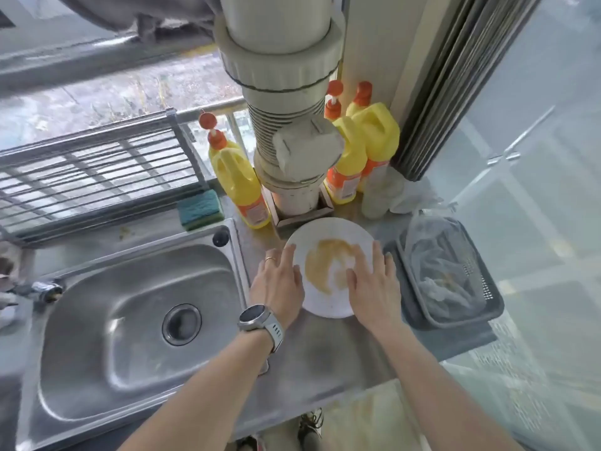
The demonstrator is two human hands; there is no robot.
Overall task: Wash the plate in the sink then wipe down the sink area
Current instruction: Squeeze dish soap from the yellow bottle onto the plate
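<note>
A white plate (320, 236) smeared with yellow-brown sauce lies flat on the steel counter, just right of the sink (97, 336). My left hand (278, 281), with a ring and a watch on the wrist, lies with straight fingers at the plate's left rim. Over the plate's right half my right hand (374, 284) is spread flat, its fingers reaching across the sauce. The sink basin is dry-looking, with a round drain (181, 324) in the middle. A green and yellow sponge (200, 209) sits behind the sink.
Three yellow detergent bottles (239, 187) stand around a thick white pipe (292, 131) at the back. A grey basket (448, 271) with plastic bags sits right of the plate. A tap (45, 289) is at the sink's left; a wire rack (91, 167) lies behind it.
</note>
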